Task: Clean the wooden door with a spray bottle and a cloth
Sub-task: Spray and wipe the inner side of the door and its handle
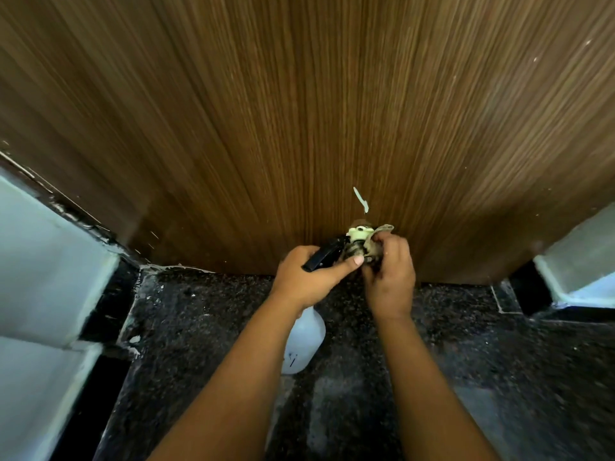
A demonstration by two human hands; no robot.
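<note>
The brown wooden door [299, 111] fills the upper view, with a pale paint mark [361, 198] low on it. My left hand [309, 277] grips the neck of a white spray bottle [304, 344], whose black trigger [324, 257] and pale nozzle head [357, 233] point at the door. My right hand [389, 277] pinches a small dirty cloth [377, 239] bunched against the nozzle head. Both hands sit close together just in front of the door's lower part.
A dark speckled stone floor [466, 377] lies below the door. Pale blue walls [40, 261] stand at the left, and another pale wall [585, 261] at the right. White paint spots mark the floor by the left door frame [159, 267].
</note>
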